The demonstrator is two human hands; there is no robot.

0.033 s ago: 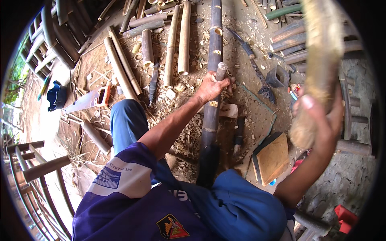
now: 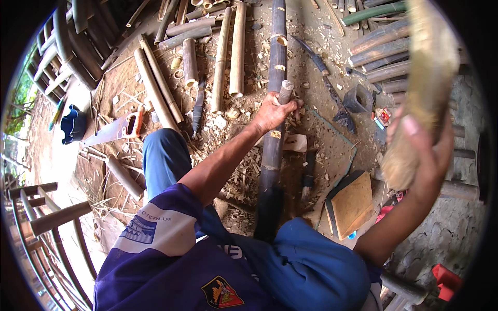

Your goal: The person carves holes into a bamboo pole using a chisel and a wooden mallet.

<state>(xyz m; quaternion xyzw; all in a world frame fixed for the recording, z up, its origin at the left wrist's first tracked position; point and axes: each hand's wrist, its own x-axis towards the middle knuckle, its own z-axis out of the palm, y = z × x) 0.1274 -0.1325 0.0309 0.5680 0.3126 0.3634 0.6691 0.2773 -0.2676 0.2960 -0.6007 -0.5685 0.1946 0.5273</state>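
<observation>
A long dark bamboo pole [image 2: 277, 62] runs away from me between my legs, with several pale notches cut along its top. My left hand [image 2: 271, 114] is closed around the round wooden handle of a chisel [image 2: 286, 90], held upright over the pole; its blade is hidden behind my fingers. Off to the right, my right hand [image 2: 426, 150] grips a thick wooden mallet [image 2: 429, 78], raised and blurred, well apart from the chisel.
Wood chips cover the ground. Left lie a handsaw [image 2: 111, 129], a knife [image 2: 198, 106] and cut bamboo lengths [image 2: 238, 52]. Right of the pole are a long dark blade [image 2: 334, 96], a wooden block [image 2: 351, 205] and stacked bamboo [image 2: 381, 52]. A bamboo frame [image 2: 57, 217] stands at left.
My right hand and the mallet have shifted a little to the right. The left hand, chisel and pole stay in place.
</observation>
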